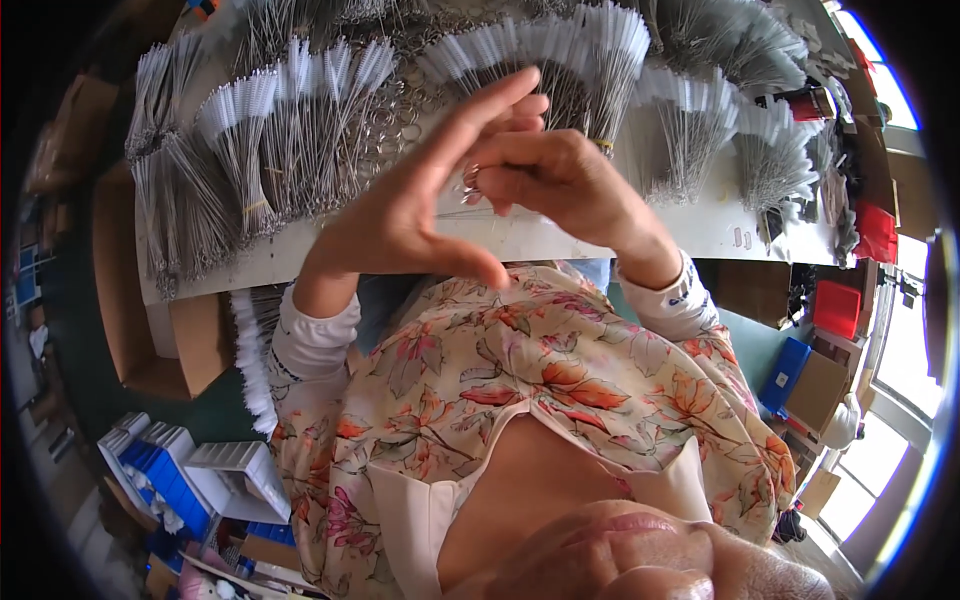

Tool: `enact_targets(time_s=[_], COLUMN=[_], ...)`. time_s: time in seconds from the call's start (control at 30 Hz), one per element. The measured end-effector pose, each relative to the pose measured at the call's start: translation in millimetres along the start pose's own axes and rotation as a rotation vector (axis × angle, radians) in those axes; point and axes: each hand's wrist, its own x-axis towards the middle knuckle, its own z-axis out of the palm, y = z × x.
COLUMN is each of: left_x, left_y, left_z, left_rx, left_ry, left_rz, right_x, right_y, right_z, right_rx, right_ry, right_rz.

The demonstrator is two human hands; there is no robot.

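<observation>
Over the near part of a white table [620, 215], my two hands meet in the air. My left hand [405, 205] is open, its fingers stretched upward and its thumb held well apart. My right hand [570, 185] is closed, with thumb and forefinger pinched on a small shiny metal ring [470, 180] beside the left fingers. Behind the hands lie bunches of thin wire brushes [610, 60] with white bristle ends and twisted metal stems. More brush bundles [240, 110] stand to the left, one tied with a band. Loose metal rings [400, 120] are scattered between the bunches.
A tall cardboard box [190, 350] stands left of the table. White and blue plastic bins [240, 480] sit at the lower left. On the right are a red bin [836, 308], a blue bin [785, 375] and cardboard boxes [755, 290]. More brushes [690, 120] lie at the table's right.
</observation>
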Motion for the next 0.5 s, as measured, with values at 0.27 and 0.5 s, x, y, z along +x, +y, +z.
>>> enact_targets(time_s=[0.27, 0.5], left_x=[-15, -59], left_y=[0, -31], left_z=[3, 13], left_rx=[0.243, 0.543], left_ry=[0.164, 0.571], left_rz=[-0.038, -0.297], right_x=[-12, -97], right_y=[5, 62], right_z=[-11, -52], right_rx=[0.421, -0.679], right_ry=[-0.239, 0.081], right_rz=[0.287, 0.316])
